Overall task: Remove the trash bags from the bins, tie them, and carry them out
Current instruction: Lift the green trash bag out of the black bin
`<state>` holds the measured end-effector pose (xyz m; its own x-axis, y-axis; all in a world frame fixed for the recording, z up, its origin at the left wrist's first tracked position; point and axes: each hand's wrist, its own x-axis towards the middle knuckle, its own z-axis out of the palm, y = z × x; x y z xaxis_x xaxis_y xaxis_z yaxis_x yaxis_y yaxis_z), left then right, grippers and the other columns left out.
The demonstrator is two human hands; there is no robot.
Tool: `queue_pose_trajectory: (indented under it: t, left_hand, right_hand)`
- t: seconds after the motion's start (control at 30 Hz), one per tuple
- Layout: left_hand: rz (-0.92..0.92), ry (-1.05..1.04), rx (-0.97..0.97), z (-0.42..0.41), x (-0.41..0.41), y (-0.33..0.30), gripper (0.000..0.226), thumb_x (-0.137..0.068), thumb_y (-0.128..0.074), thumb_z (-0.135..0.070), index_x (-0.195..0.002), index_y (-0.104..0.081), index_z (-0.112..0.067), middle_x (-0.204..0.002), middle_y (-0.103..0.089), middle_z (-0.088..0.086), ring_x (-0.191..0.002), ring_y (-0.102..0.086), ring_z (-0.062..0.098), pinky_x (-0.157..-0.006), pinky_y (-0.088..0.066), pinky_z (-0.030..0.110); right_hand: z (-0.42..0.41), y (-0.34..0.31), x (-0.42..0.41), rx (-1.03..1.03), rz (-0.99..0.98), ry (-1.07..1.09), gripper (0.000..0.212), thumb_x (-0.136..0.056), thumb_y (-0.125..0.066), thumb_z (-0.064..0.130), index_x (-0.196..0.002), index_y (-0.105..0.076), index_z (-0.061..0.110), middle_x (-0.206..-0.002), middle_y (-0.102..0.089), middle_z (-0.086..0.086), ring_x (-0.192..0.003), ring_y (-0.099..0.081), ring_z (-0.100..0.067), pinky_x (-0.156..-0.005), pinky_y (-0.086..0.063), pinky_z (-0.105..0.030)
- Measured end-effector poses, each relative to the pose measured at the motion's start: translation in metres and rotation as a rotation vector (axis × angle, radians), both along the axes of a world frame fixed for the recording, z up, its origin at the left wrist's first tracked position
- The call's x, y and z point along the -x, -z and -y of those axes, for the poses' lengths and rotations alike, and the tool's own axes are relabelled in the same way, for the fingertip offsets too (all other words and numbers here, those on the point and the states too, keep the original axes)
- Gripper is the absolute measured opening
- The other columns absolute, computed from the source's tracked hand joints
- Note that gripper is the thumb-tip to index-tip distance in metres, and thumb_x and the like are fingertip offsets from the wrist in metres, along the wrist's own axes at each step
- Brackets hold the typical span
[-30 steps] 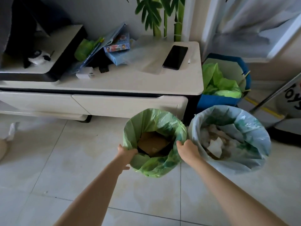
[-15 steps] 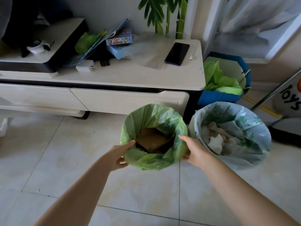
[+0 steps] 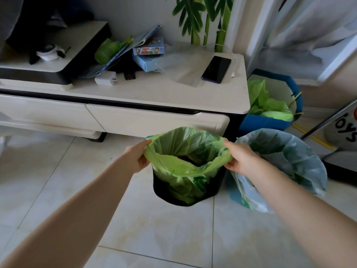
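A green trash bag [image 3: 185, 149] stands in a black bin [image 3: 164, 188] on the tiled floor in front of a low cabinet. The bag's rim is pulled up off the bin's edge, and the bin's black wall shows below it. My left hand [image 3: 137, 157] pinches the rim on the left side. On the right side my right hand [image 3: 239, 159] grips the rim. Brown trash lies deep inside the bag, mostly hidden. Just to the right stands a second bin lined with a pale blue-grey bag [image 3: 286, 161], its rim still folded over the bin.
A white low cabinet [image 3: 135, 120] with drawers is right behind the bins; a black phone [image 3: 216, 69], boxes and a charger lie on top. A blue box [image 3: 270, 120] with green paper sits at the right. A slanted pole [image 3: 328, 120] crosses the far right.
Both hands have closed on the green bag's rim and lifted it off the bin's edge, uncovering the black bin wall. The view has moved closer.
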<state>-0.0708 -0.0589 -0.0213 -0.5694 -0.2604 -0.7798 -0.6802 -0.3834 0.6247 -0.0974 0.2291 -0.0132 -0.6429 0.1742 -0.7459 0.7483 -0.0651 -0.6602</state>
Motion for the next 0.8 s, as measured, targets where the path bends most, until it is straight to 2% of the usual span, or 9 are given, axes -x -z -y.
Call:
queue_pose_trajectory:
  t: [0.1, 0.2, 0.3, 0.43, 0.57, 0.63, 0.8]
  left_hand:
    - [-0.031, 0.017, 0.118, -0.003, 0.013, -0.012, 0.012, -0.082, -0.070, -0.015, -0.090, -0.063, -0.009, -0.073, -0.064, 0.007, -0.059, -0.060, 0.017, -0.056, -0.055, 0.027]
    - [-0.132, 0.030, 0.215, -0.002, 0.019, -0.026, 0.008, -0.084, -0.068, -0.014, -0.078, -0.061, -0.013, -0.069, -0.060, 0.006, -0.057, -0.058, 0.017, -0.052, -0.055, 0.026]
    - [-0.187, 0.028, 0.257, 0.005, 0.016, -0.040, 0.010, -0.086, -0.063, -0.013, -0.077, -0.060, -0.015, -0.070, -0.058, 0.005, -0.055, -0.056, 0.017, -0.046, -0.053, 0.022]
    - [-0.258, -0.062, 0.244, 0.015, 0.009, -0.057, 0.016, -0.090, -0.056, -0.009, -0.075, -0.057, -0.013, -0.072, -0.054, 0.006, -0.057, -0.055, 0.019, -0.052, -0.054, 0.026]
    - [-0.330, -0.085, 0.226, 0.017, -0.002, -0.079, 0.020, -0.093, -0.052, -0.005, -0.074, -0.055, -0.010, -0.071, -0.051, 0.007, -0.061, -0.053, 0.018, -0.050, -0.054, 0.023]
    - [-0.347, -0.073, 0.236, 0.017, -0.010, -0.088, 0.019, -0.093, -0.052, -0.004, -0.075, -0.056, -0.008, -0.072, -0.052, 0.008, -0.062, -0.054, 0.018, -0.049, -0.053, 0.022]
    - [-0.415, -0.113, 0.200, 0.017, -0.025, -0.117, 0.018, -0.094, -0.050, -0.002, -0.078, -0.056, -0.008, -0.078, -0.054, 0.008, -0.070, -0.055, 0.018, -0.067, -0.052, 0.029]
  right_hand:
    - [0.002, -0.012, 0.010, 0.006, -0.072, -0.005, 0.022, -0.094, -0.053, 0.021, -0.116, -0.057, 0.017, -0.093, -0.065, -0.010, -0.076, -0.063, -0.023, -0.055, -0.049, -0.032]
    - [0.002, -0.028, 0.014, 0.007, -0.181, 0.011, 0.025, -0.097, -0.042, 0.012, -0.112, -0.060, 0.023, -0.089, -0.065, -0.009, -0.073, -0.064, -0.025, -0.056, -0.050, -0.032]
    - [-0.001, -0.043, 0.011, -0.005, -0.236, 0.039, 0.028, -0.096, -0.037, 0.005, -0.104, -0.062, 0.015, -0.087, -0.065, -0.011, -0.068, -0.065, -0.025, -0.058, -0.053, -0.033]
    - [-0.008, -0.065, 0.007, -0.006, -0.282, 0.123, 0.023, -0.096, -0.035, 0.002, -0.097, -0.058, 0.007, -0.088, -0.063, -0.015, -0.074, -0.065, -0.028, -0.067, -0.056, -0.038]
    - [-0.010, -0.093, 0.001, -0.010, -0.333, 0.152, 0.030, -0.095, -0.037, -0.001, -0.074, -0.056, 0.007, -0.088, -0.060, -0.017, -0.074, -0.062, -0.027, -0.057, -0.051, -0.032]
    - [-0.011, -0.104, -0.006, -0.032, -0.353, 0.139, 0.030, -0.095, -0.038, -0.002, -0.073, -0.057, 0.006, -0.091, -0.061, -0.019, -0.075, -0.063, -0.029, -0.059, -0.052, -0.031]
    - [-0.012, -0.131, -0.020, -0.013, -0.408, 0.158, 0.028, -0.095, -0.039, -0.004, -0.075, -0.058, 0.005, -0.105, -0.061, -0.024, -0.093, -0.065, -0.034, -0.070, -0.056, -0.036]
